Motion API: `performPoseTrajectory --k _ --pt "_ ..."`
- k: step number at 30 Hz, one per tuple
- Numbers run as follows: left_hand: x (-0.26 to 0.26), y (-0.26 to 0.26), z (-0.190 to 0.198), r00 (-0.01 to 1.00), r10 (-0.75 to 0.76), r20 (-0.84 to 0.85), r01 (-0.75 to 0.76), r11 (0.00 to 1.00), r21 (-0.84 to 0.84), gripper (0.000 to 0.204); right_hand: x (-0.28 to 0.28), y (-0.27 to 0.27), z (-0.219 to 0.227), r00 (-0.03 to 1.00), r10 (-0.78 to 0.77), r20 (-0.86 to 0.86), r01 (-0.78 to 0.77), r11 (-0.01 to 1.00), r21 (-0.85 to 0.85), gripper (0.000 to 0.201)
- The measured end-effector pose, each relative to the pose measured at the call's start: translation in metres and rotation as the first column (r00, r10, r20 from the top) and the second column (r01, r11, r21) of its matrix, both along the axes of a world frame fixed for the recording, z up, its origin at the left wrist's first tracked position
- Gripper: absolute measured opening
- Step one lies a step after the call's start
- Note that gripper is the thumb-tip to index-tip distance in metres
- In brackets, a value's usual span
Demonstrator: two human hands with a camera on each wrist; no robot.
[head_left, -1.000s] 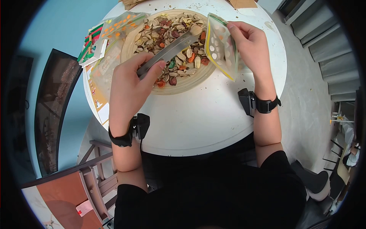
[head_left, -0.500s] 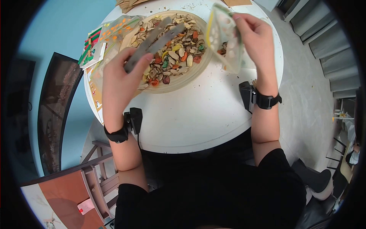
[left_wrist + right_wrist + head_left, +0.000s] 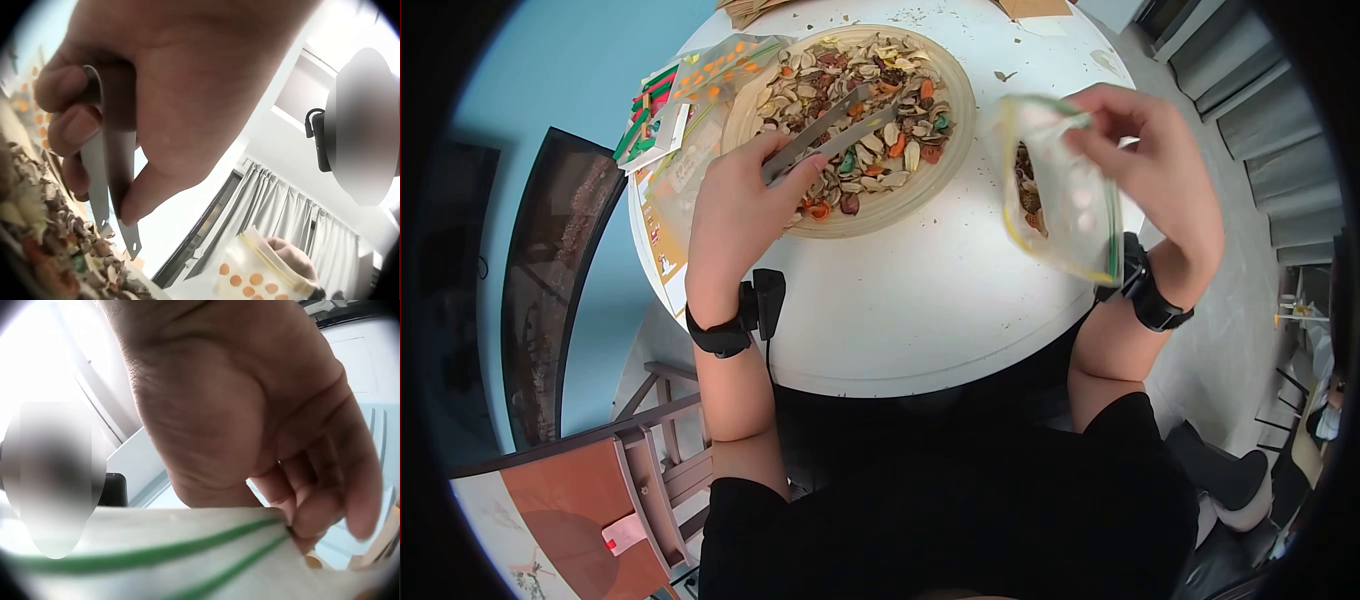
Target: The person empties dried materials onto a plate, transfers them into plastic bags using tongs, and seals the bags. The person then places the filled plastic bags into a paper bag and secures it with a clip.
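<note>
The left hand (image 3: 745, 200) curls its fingers and thumb round a pair of metal tongs (image 3: 815, 132), a firm grip, with the two arms spread apart at the tips above the dried petals (image 3: 900, 152); whether the tips touch them I cannot tell. The petals, mostly pale with orange, green and dark red bits, lie heaped on a round wooden tray (image 3: 963, 112) on the white tabletop (image 3: 880, 310). Right of the tray, the right hand (image 3: 1157, 165) pinches a zip bag (image 3: 1072, 205) near its green strip, holding it up and tilted, slightly blurred; brown pieces show at its left side. Left of the tray lie another bag (image 3: 722, 72) with orange dots and a white box (image 3: 662, 142) with red and green things.
</note>
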State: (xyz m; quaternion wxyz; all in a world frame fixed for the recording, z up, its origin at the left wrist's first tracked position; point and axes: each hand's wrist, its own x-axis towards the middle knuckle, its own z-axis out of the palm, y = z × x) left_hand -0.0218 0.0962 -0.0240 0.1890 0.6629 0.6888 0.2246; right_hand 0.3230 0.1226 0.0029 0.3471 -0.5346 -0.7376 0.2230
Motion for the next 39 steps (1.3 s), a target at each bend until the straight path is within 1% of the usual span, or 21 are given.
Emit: performPoseTrajectory --k 1,2,3,5,8,9,11,12,13,16,17,20,23,26,30,35,38,39 --pt "-0.001 0.0 -0.001 1.0 -0.001 -0.019 0.001 1.0 0.016 0.046 0.012 0.009 -0.004 0.975 -0.194 0.111 0.174 0.97 0.17 0.024" --pt "-0.002 0.0 -0.003 0.999 -0.002 -0.037 0.003 1.0 0.031 0.046 0.019 0.013 -0.007 0.9 -0.393 0.185 0.314 0.883 0.349 0.025" --pt "-0.003 0.0 -0.003 0.999 -0.009 -0.041 0.01 1.0 0.013 0.046 0.022 0.011 -0.004 0.876 -0.473 0.096 0.399 0.821 0.408 0.026" --pt "-0.001 0.001 -0.004 0.999 -0.025 -0.047 0.024 1.0 -0.019 0.046 0.026 0.005 0.011 0.795 -0.599 -0.098 0.561 0.664 0.494 0.03" --pt "0.007 0.004 -0.006 0.995 -0.045 -0.086 0.039 0.997 -0.074 0.044 0.027 -0.009 0.018 0.8 -0.57 -0.187 0.594 0.707 0.384 0.029" --pt "0.007 0.004 -0.008 0.994 -0.045 -0.102 0.04 0.998 -0.047 0.044 0.017 -0.015 0.022 0.813 -0.566 -0.134 0.571 0.732 0.373 0.029" --pt "0.007 0.004 -0.015 0.99 -0.048 -0.134 0.049 0.999 0.004 0.043 0.013 -0.007 0.014 0.88 -0.472 -0.055 0.461 0.819 0.341 0.029" --pt "0.007 0.004 -0.016 0.988 -0.054 -0.144 0.054 0.999 0.0 0.042 0.011 -0.003 0.01 0.907 -0.42 -0.018 0.403 0.856 0.322 0.029" --pt "0.007 0.005 -0.016 0.986 -0.06 -0.153 0.06 0.998 -0.003 0.041 -0.001 -0.002 0.009 0.901 -0.431 0.05 0.4 0.87 0.286 0.029" --pt "0.004 0.007 -0.023 0.985 -0.058 -0.165 0.064 0.997 0.032 0.038 -0.015 0.012 0.001 0.907 -0.396 0.142 0.375 0.914 0.153 0.029" --pt "0.003 0.008 -0.025 0.985 -0.054 -0.166 0.063 0.997 0.05 0.037 -0.017 0.014 -0.005 0.914 -0.385 0.131 0.358 0.914 0.189 0.03" --pt "0.003 0.009 -0.024 0.989 -0.058 -0.138 0.065 0.997 0.048 0.035 -0.019 0.024 -0.014 0.92 -0.357 0.162 0.327 0.927 0.184 0.032" --pt "0.002 0.012 -0.02 0.988 -0.021 -0.152 0.021 1.0 0.0 0.032 -0.027 0.029 -0.016 0.937 -0.318 0.147 0.304 0.946 0.108 0.034" --pt "-0.001 0.011 -0.017 0.997 -0.018 -0.071 0.021 0.999 0.042 0.031 -0.036 0.034 -0.022 0.955 -0.291 0.048 0.289 0.956 0.057 0.035" --pt "-0.005 0.007 -0.008 0.994 -0.051 0.097 0.045 0.997 0.062 0.029 -0.042 0.043 -0.035 0.96 -0.27 -0.075 0.272 0.962 0.015 0.037" --pt "0.019 -0.012 0.012 0.934 -0.117 0.337 0.072 0.987 0.143 0.023 -0.058 0.035 -0.032 0.967 -0.178 -0.185 0.172 0.984 -0.048 0.037" --pt "0.042 -0.019 0.016 0.914 -0.163 0.371 0.105 0.98 0.17 0.019 -0.064 0.036 -0.036 0.931 -0.128 -0.341 0.128 0.992 -0.023 0.035" --pt "0.04 -0.018 0.017 0.93 -0.178 0.321 0.138 0.98 0.143 0.023 -0.063 0.037 -0.037 0.924 -0.13 -0.359 0.132 0.991 -0.017 0.034"
